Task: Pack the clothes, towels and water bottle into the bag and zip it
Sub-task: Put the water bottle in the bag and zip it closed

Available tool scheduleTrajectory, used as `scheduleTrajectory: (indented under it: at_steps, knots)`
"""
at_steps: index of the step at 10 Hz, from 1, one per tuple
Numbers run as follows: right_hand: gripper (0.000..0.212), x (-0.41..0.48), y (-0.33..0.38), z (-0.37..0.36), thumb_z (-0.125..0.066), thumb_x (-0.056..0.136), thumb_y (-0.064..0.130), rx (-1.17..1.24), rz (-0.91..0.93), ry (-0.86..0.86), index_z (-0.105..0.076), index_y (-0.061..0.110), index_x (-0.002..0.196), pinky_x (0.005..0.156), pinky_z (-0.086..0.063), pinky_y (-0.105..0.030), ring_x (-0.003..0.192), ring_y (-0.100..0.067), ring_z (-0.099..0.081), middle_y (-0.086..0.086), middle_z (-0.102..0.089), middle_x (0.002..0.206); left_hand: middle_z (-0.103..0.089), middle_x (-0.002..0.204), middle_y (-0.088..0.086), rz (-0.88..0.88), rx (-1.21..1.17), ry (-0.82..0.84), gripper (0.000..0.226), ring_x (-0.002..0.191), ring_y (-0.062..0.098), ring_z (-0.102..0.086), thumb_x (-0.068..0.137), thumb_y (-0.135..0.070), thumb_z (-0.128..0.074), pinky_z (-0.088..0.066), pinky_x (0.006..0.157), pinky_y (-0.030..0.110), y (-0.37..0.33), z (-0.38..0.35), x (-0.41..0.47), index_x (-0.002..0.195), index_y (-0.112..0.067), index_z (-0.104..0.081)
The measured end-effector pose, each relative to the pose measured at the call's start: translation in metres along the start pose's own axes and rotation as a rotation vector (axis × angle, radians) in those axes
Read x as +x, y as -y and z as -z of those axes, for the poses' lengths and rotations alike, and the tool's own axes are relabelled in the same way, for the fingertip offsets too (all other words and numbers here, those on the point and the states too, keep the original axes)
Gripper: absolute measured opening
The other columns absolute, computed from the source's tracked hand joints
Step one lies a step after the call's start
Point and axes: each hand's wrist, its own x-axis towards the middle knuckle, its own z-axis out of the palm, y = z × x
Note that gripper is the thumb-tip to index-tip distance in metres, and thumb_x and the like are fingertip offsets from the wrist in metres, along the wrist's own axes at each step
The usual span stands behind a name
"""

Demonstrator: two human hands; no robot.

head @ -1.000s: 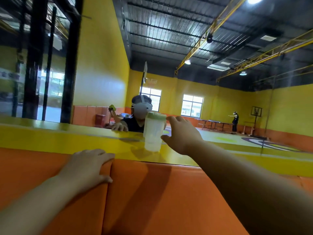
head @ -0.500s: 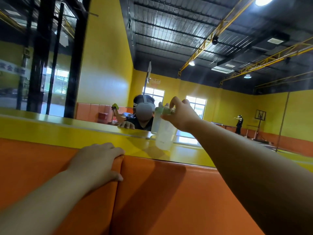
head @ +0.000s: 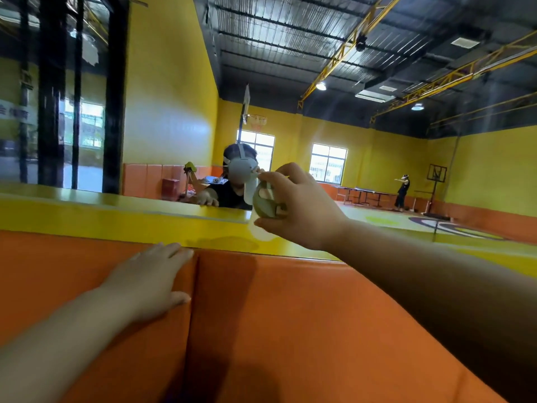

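Water bottle (head: 266, 203): in our right hand, over the yellow ledge, not in any bag.

- Hall: yellow walls, dark metal roof with yellow trusses, two bright windows on the far wall.
- Orange padded wall (head: 305, 330) fills the lower half of the view. A vertical seam runs down between two pads.
- Yellow ledge (head: 116, 219) tops the padding and runs left to right. It is glossy, with a dark shadow near its front edge.
- Person in a grey headset (head: 232, 196) sits past the ledge's far edge with one hand on it. We can't tell whether that is a reflection or someone behind glass.
- Second person (head: 402, 190) stands well back at right, arm stretched out, near a table tennis table (head: 363, 194).
- Basketball hoop (head: 257, 120) hangs on the far wall.
- Right hand (head: 308, 207): fingers and thumb are curled round the bottle's top, clamped on it.
- Left hand (head: 151, 280): fingers are straight, holding nothing. It lies flat on the padding just left of the seam, fingertips at the ledge's front edge.
- Hands are well apart.
- Bottle detail: it is translucent white with an olive-green lid, tilted with the lid toward us. The base sits low over the ledge near its front edge. We can't tell whether it touches.
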Motion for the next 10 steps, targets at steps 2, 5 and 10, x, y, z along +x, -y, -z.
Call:
scheduleTrajectory:
  at_steps: [2,5,10]
  knots:
    - [0.074,-0.066,0.048,0.028,-0.072,0.067,0.046,0.115,0.128,-0.034,-0.050,0.012,0.130,0.084,-0.049,-0.043,0.107,-0.032,-0.052,-0.012,-0.051,0.117,-0.052,0.123,-0.018,-0.029,-0.083,-0.020,0.087,0.107,0.009,-0.054,0.051,-0.094,-0.034,-0.050,0.086,0.032,0.012,-0.024,-0.060,0.119,-0.043,-0.047]
    - [0.072,-0.160,0.107,0.023,-0.072,0.072,0.047,0.292,0.089,0.098,-0.048,0.014,0.132,0.086,-0.049,-0.038,0.108,-0.025,-0.051,-0.008,-0.049,0.121,-0.053,0.110,-0.023,-0.004,-0.233,0.154,0.032,0.093,-0.002,-0.053,0.083,-0.056,-0.055,-0.048,0.081,0.025,-0.021,-0.015,-0.192,0.111,-0.041,-0.056]
    - [0.068,-0.229,0.152,-0.024,-0.081,0.068,0.036,0.474,-0.014,0.072,-0.051,0.016,0.126,0.087,-0.050,-0.038,0.111,-0.022,-0.049,-0.007,-0.048,0.122,-0.048,0.098,-0.012,0.011,-0.260,0.043,0.019,0.083,0.003,-0.041,0.085,0.001,-0.051,-0.039,0.074,0.024,0.001,-0.051,-0.254,0.090,-0.016,-0.058]
